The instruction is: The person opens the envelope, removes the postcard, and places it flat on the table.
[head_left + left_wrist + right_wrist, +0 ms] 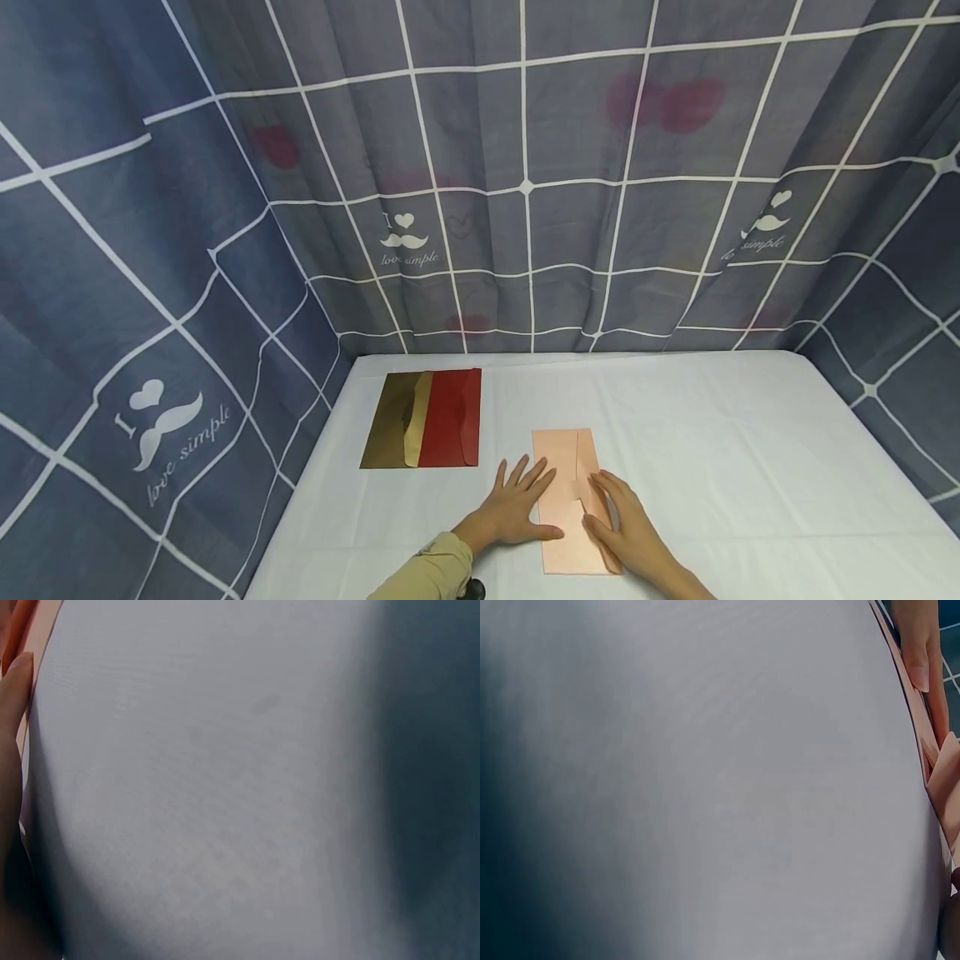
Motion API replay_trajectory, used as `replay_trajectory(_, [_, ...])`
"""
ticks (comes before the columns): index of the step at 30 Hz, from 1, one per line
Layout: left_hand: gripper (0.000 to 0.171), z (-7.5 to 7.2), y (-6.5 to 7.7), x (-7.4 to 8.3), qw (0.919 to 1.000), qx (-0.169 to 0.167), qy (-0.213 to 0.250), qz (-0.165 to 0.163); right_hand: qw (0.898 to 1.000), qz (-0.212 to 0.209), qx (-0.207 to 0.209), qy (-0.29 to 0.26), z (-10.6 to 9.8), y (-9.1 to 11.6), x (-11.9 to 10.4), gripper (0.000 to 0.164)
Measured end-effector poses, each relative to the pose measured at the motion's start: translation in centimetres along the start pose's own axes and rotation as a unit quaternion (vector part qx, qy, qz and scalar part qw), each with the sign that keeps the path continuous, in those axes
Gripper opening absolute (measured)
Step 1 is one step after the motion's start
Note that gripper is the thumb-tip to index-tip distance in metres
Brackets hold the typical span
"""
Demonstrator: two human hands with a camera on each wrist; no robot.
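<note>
A peach paper envelope (557, 450) lies lengthwise on the white table, its long flap along the right side. My left hand (513, 510) rests on the envelope's left part, fingers spread and thumb pointing across the paper. On the other side, my right hand (633, 531) holds the flap (587, 450) between thumb and fingers near the middle of that edge. The flap stands partly lifted from the body in the right wrist view, with my right fingers (919, 652) along the edge. Only a strip of the envelope and part of my left hand (11, 705) show in the left wrist view.
Toward the back left of the white table (697, 442) lie a red envelope (445, 417) and a gold-brown envelope (386, 425), side by side and overlapping. A grey-blue curtain (480, 167) with white grid lines encloses the back and sides.
</note>
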State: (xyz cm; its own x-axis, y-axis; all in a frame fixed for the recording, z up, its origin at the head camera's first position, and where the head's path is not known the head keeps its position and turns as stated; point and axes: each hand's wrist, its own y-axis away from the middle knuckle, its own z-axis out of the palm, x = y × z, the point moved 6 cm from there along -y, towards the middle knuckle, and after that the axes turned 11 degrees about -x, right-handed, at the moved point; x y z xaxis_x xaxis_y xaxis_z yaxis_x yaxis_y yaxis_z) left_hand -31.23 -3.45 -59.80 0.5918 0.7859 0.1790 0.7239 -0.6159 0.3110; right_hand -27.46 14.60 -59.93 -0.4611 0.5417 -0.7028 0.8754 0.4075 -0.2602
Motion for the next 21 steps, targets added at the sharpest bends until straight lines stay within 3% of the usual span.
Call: replay_trajectory(21, [0.092,0.04,0.03,-0.09,1.0,0.0,0.007,0.001,1.0,0.006,0.011,-0.007,-0.32,0.15,0.39,0.059])
